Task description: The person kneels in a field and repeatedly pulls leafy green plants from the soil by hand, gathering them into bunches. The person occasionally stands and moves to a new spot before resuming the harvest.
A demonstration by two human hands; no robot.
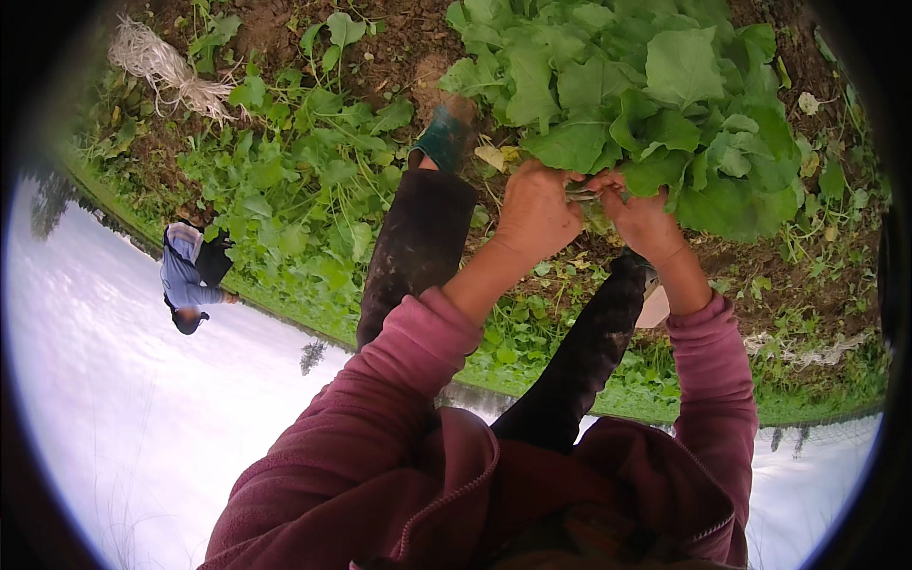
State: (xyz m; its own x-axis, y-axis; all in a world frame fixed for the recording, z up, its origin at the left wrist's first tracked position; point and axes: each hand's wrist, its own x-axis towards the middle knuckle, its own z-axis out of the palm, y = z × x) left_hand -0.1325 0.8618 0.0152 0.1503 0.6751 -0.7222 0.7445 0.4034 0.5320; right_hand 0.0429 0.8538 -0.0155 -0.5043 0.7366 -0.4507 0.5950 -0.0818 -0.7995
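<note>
A large bunch of broad-leaved greens (605, 92) lies at the upper right, over the soil. My left hand (538, 210) is curled closed at the near edge of the bunch, where its stems are gathered. Close beside it, my right hand (641, 217) has its fingers pinched at the same spot, partly under the leaves. Some thin pale strands (581, 192) show between the two hands; whether they are stems or tie strips cannot be told. Leaves hide several of my fingertips.
A bundle of whitish tie strips (171, 68) lies on the ground at upper left; more pale strips (805, 349) lie at right. Leafy plants (299, 164) grow left of my green shoe (445, 139). Another person (189, 267) bends over farther off in the field.
</note>
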